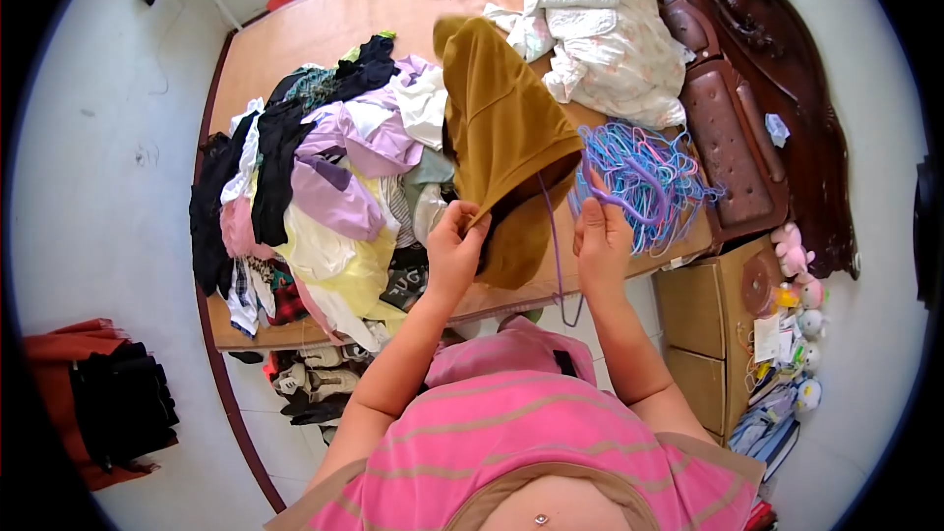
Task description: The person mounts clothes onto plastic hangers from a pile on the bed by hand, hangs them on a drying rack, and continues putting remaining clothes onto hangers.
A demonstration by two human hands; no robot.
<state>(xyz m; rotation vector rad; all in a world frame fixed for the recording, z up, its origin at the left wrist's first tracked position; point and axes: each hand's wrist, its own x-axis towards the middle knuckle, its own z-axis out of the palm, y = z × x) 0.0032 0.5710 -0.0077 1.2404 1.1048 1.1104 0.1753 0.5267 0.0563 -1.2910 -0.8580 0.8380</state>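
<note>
Brown garment in the left grip

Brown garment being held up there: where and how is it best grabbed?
I'd likely take the brown garment by the rim of its opening, from the near side, pinching across the edge. The opening gapes toward that side, so its edge should be easy to reach; the left hand pinches it there.

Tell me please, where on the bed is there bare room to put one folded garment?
The bed is bare along its far side, between the clothes heap and the white clothes, beyond the held brown garment. Crowded: the near left, under that heap, and the right, where hangers lie between the white clothes and the near edge.
</note>
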